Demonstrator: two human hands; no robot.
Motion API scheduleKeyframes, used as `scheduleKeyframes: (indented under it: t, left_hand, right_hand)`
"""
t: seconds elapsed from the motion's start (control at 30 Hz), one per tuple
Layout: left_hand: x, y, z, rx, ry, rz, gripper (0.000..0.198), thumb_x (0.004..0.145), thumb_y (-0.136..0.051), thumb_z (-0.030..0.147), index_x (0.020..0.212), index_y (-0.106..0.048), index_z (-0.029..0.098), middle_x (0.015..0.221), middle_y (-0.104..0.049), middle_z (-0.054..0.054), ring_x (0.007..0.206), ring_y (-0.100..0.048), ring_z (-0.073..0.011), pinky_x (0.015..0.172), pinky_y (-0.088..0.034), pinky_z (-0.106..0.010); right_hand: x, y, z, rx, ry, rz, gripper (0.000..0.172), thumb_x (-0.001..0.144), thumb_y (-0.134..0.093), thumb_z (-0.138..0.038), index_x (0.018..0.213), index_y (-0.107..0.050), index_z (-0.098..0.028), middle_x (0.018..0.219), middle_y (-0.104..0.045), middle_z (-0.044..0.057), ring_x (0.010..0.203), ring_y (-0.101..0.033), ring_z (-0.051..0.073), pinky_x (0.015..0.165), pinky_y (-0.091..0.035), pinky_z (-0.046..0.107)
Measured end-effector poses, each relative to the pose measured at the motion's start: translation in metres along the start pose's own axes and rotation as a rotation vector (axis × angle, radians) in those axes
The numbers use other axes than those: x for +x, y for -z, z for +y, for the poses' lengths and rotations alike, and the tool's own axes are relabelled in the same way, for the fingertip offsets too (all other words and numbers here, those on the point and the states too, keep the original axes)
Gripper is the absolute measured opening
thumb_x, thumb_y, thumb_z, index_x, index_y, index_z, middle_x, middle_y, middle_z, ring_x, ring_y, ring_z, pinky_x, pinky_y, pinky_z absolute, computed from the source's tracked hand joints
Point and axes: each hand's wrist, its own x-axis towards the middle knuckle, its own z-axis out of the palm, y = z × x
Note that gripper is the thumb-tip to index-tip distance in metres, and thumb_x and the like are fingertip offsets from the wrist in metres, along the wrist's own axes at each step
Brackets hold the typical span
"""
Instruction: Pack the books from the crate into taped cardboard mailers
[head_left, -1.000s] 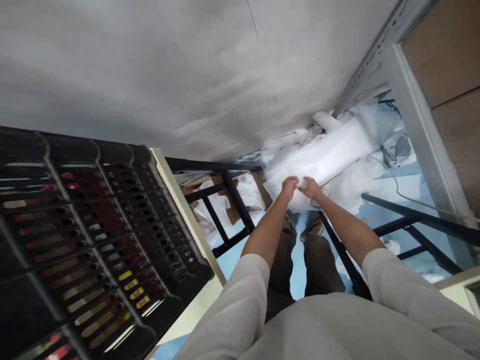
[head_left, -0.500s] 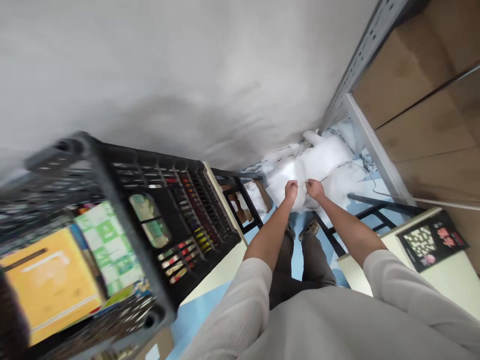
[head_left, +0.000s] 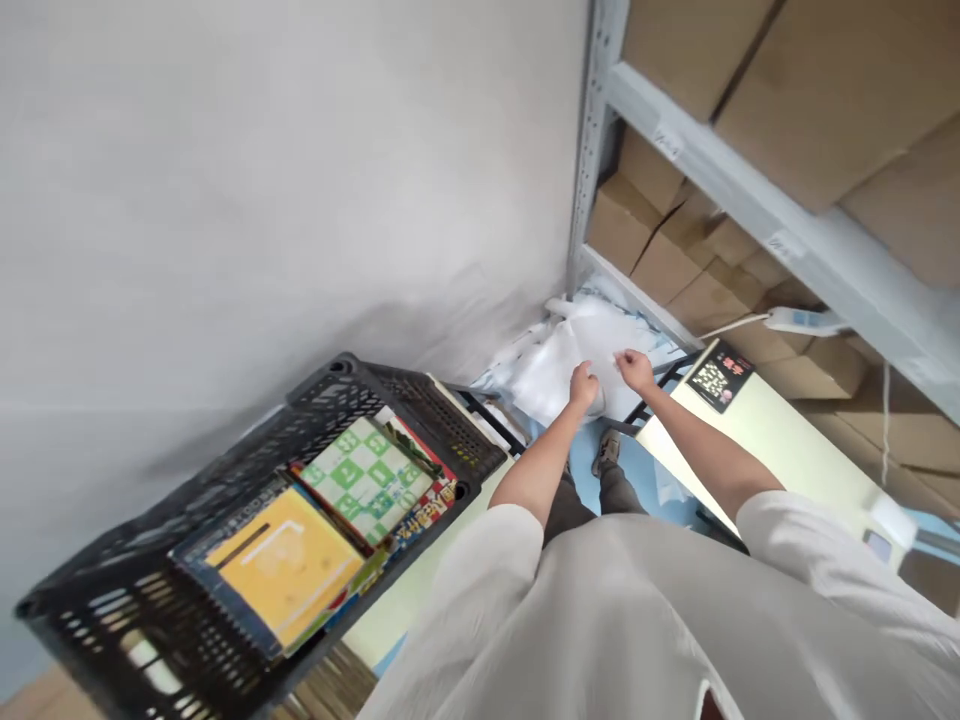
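My left hand (head_left: pixel 583 386) is closed in a pinch, thumb on top, at a thin white plastic sheet (head_left: pixel 559 372). My right hand (head_left: pixel 635 370) is a short way to its right, its fingers curled and pinched at the same white material. What exactly lies between the fingertips is blurred. The sheeting spreads in a loose, crumpled heap over the floor by the wall, beneath and beyond both hands. Both forearms reach forward and down, over my shoe (head_left: pixel 606 452).
On the left, a black plastic crate (head_left: pixel 330 372) holds a yellow board-game box (head_left: pixel 289 565) and a green-checked one (head_left: pixel 367 475). A pale table (head_left: pixel 787 440) with a black game box (head_left: pixel 718 375) stands right. Grey shelving (head_left: pixel 720 150) carries cardboard boxes (head_left: pixel 847 80). A power strip (head_left: pixel 806 320) hangs there.
My view has swung to the right, bringing more shelving and the right-hand table into sight. My hands have moved slightly farther apart above the white sheeting.
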Motion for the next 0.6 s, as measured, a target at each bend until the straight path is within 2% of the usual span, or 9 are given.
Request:
scheduleKeyframes:
  t: [0.13,0.3,0.43,0.6]
  left_hand:
    - [-0.042,-0.001,0.041,0.192,-0.118,-0.092,0.060,0.098,-0.052,0.009,0.155,-0.063,0.021,0.158,-0.064,-0.012,0.151,-0.057,-0.0254,0.132,-0.042,-0.038]
    - [-0.085,-0.016,0.075,0.398,-0.338,-0.218,0.060,0.099,-0.052,0.011,0.157,-0.062,0.024,0.164,-0.059,-0.010,0.152,-0.055,-0.0275,0.132,-0.042,-0.040]
    - [-0.116,-0.045,0.085,0.545,-0.456,-0.353,0.061,0.100,-0.052,0.014,0.160,-0.060,0.025,0.168,-0.055,-0.011,0.154,-0.053,-0.0288,0.133,-0.041,-0.042]
    - [-0.150,-0.089,0.088,0.680,-0.532,-0.515,0.061,0.099,-0.053,0.014,0.159,-0.060,0.022,0.169,-0.053,-0.013,0.157,-0.049,-0.0289,0.135,-0.037,-0.043]
  right_hand:
    - [-0.043,0.058,0.022,0.147,-0.165,0.221,0.031,0.090,-0.064,-0.050,0.071,-0.061,-0.025,0.071,-0.068,0.001,0.073,-0.063,0.021,0.074,-0.054,0.032]
    - [-0.115,0.110,0.073,0.367,-0.345,0.396,0.024,0.081,-0.073,-0.046,0.078,-0.070,-0.023,0.078,-0.075,0.005,0.075,-0.070,0.022,0.076,-0.059,0.035]
    - [-0.177,0.133,0.125,0.433,-0.448,0.482,0.017,0.077,-0.073,-0.039,0.081,-0.073,-0.023,0.080,-0.078,0.005,0.076,-0.074,0.023,0.078,-0.061,0.035]
    - [-0.242,0.146,0.184,0.396,-0.567,0.519,0.016,0.076,-0.068,-0.038,0.081,-0.074,-0.023,0.077,-0.078,0.003,0.077,-0.074,0.022,0.078,-0.061,0.034]
